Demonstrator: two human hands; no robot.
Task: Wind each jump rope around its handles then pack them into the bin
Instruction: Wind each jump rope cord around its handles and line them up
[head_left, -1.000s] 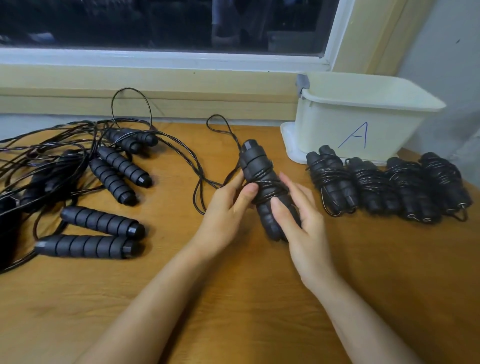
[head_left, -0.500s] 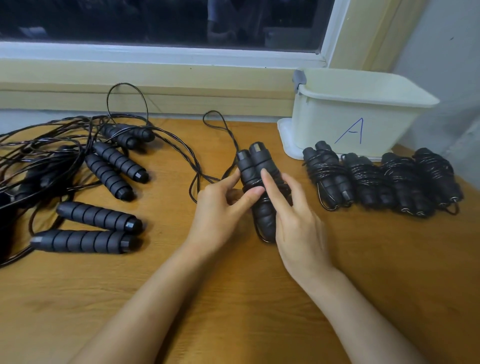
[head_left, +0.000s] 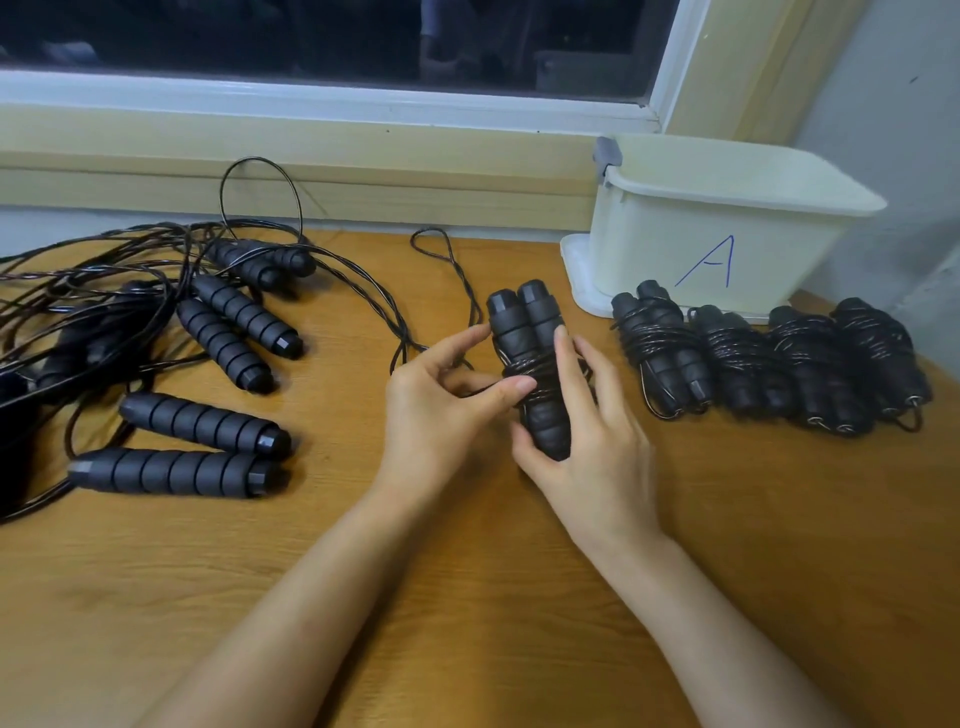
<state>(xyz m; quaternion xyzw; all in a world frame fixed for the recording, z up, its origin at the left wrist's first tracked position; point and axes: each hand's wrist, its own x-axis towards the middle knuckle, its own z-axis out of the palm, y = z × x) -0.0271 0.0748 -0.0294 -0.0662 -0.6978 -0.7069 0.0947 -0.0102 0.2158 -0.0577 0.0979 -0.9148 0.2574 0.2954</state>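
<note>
Writing first: the one mark we can read in the head view is a blue handwritten "A" (head_left: 709, 262) on the front wall of the cream plastic bin (head_left: 639, 244). The bin stands at the far right of the wooden table (head_left: 467, 597), close under the window ledge (head_left: 311, 135), on what looks like a flat white lid (head_left: 574, 270). We cannot see into it from here.

Just left of the bin, the right hand (head_left: 592, 441) grips a pair of black foam handles (head_left: 522, 332) held side by side, their far ends pointing toward the window. The thumb curls round the near end, the index finger (head_left: 566, 364) lies straight along the right handle, and the other fingers wrap behind. Several turns of thin black cord (head_left: 530, 370) bind the handles at their middle.

The left hand (head_left: 436, 410) has its thumb tip pressed on those turns and its index finger touching the left handle higher up, with the other fingers curled. The loose run of cord enters this hand from the left, and we read it as pinched there, though the fingers hide the exact contact. Farther off, the free cord ends in a twisted loop (head_left: 441, 249) lying on the table.

In front of the bin, four wound bundles (head_left: 660, 353) lie in a row on the table, close against one another. At the left lie unwound ropes: ribbed handles (head_left: 197, 421) in pairs amid a tangle of cord (head_left: 93, 280).
</note>
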